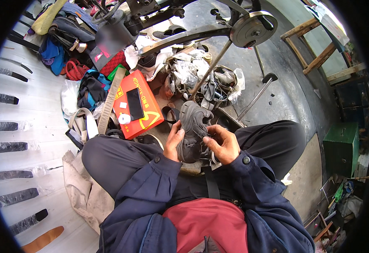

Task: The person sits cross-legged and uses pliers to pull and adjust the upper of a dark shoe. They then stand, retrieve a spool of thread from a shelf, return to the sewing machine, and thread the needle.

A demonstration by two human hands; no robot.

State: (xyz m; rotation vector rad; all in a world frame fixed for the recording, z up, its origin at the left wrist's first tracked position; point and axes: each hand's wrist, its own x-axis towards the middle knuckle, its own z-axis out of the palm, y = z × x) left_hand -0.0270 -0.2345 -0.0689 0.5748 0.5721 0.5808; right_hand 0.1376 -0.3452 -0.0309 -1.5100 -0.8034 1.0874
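Observation:
A worn dark grey sneaker (191,126) is held between my two hands above my lap, one end pointing away from me. My left hand (174,141) grips its left side, thumb and fingers against the edge. On the other side my right hand (223,144) has thumb and fingers closed on a dark strap or flap near the shoe's opening. The inside of the shoe and its underside are mostly hidden. Just left of the sneaker lies an orange-red box (137,101) with a black phone (135,103) and a small white roll (124,119) on top.
A metal hand-cranked machine with a round wheel (253,29) stands ahead, its rods reaching the floor. Bags and scraps (193,69) are heaped beneath it. Several dark strips (7,146) hang on the white panel at left. A wooden frame (306,46) and green metal box (341,148) are at right.

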